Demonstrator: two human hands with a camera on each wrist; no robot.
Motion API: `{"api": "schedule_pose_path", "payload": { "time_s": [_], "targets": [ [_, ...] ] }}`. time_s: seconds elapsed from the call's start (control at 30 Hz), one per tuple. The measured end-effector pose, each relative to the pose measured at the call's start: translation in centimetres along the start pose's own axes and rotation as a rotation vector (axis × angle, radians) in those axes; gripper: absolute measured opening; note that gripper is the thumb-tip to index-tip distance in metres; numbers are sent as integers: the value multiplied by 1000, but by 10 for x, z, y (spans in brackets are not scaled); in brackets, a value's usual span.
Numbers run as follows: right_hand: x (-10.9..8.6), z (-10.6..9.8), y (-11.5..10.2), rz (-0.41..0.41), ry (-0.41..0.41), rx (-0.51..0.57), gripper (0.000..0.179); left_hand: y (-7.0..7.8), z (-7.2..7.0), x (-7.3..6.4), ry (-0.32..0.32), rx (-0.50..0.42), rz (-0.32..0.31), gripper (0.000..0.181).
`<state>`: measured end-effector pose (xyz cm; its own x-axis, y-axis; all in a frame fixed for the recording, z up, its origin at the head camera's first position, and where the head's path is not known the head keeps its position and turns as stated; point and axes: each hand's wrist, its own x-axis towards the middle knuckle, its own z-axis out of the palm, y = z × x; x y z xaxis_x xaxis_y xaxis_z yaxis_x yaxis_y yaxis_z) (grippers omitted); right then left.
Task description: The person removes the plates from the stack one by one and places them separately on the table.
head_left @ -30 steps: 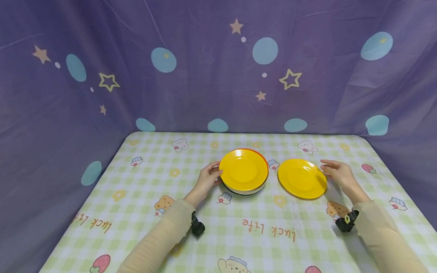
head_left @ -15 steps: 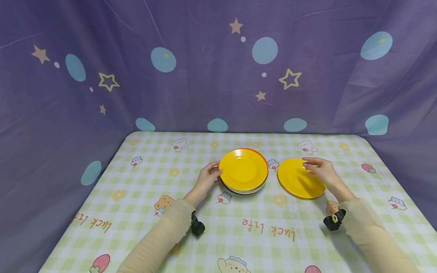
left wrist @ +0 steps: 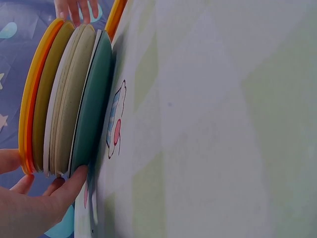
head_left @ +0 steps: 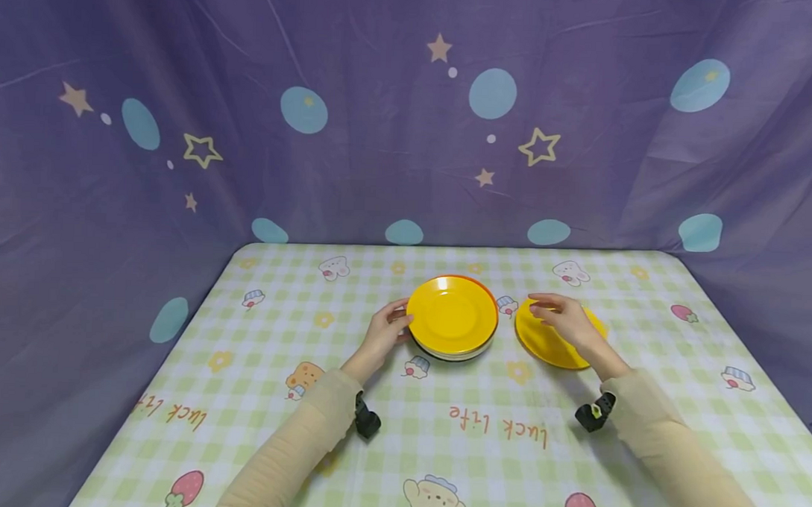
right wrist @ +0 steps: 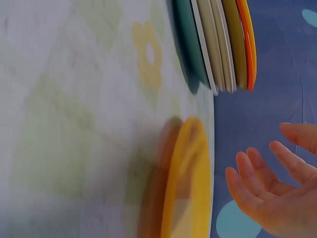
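A stack of several plates (head_left: 452, 315) stands at the middle of the table, a yellow plate on top. Its layers show edge-on in the left wrist view: yellow, orange, olive, cream and white, with a teal plate (left wrist: 94, 104) at the bottom. My left hand (head_left: 376, 340) holds the stack's left side, thumb at the top rim and fingers along the edges. To the right lies a single yellow plate (head_left: 540, 342) on the cloth. Over it hovers my right hand (head_left: 573, 326), fingers loosely bent and apart, holding nothing; part of this plate is hidden beneath the hand.
A green and white checked tablecloth (head_left: 479, 465) with printed cartoons covers the table. Behind and at the sides hangs a purple curtain (head_left: 382, 170) with stars and blue dots. A black wrist device (head_left: 595, 411) sits on the right wrist, another black device (head_left: 367, 418) on the left.
My right hand has moved left, from beside the single yellow plate's right edge to above it, toward the stack. The left hand and both the stack and the single plate stay in place.
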<state>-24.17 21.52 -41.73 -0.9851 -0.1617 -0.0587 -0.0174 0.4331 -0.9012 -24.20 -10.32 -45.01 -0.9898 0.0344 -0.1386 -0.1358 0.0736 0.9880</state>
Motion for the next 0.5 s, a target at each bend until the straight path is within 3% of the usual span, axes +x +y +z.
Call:
{"api": "schedule_pose_path", "payload": {
  "time_s": [0.27,0.5],
  "targets": [
    [2,19,-5,-46,-22,-17,42,1,1,-1,15,4,6,38],
    [0,35,-16,-23,-8,-61,48,0,2,-1,23,8,-4,37]
  ]
}}
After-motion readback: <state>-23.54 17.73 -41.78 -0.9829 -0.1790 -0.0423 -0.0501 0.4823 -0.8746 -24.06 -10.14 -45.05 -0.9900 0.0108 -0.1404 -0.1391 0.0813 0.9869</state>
